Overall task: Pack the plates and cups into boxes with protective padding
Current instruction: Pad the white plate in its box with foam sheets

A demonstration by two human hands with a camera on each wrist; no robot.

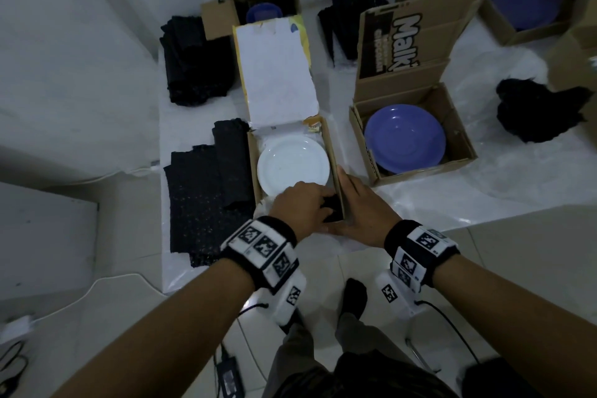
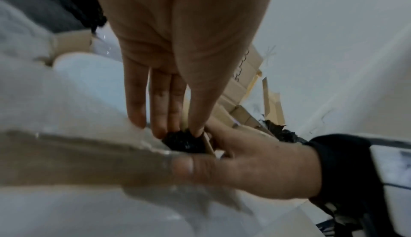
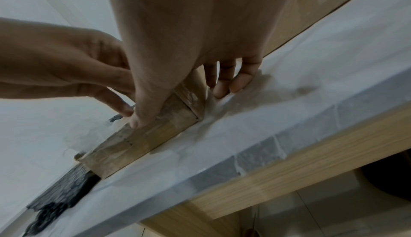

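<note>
A white plate (image 1: pixel 292 165) lies flat in an open cardboard box (image 1: pixel 253 165) whose white lid stands up behind it. My left hand (image 1: pixel 328 207) reaches into the box's near right corner, where its straight fingertips (image 2: pixel 160 132) press down on a wad of black padding (image 2: pixel 184 142) between the plate and the wall. My right hand (image 1: pixel 358 207) grips that same corner of the box (image 3: pixel 142 142) from outside. Its thumb lies on the front wall and its fingers (image 3: pixel 222 86) run along the right side wall. Most of the wad is hidden by my fingers.
To the right stands a second box (image 1: pixel 465 152) holding a blue plate (image 1: pixel 405 139). A stack of black padding sheets (image 1: pixel 203 203) lies left of the box, with more stacks (image 1: pixel 190 61) behind. Crumpled black padding (image 1: pixel 536 110) sits far right. The table's front edge (image 3: pixel 289 154) is just under my wrists.
</note>
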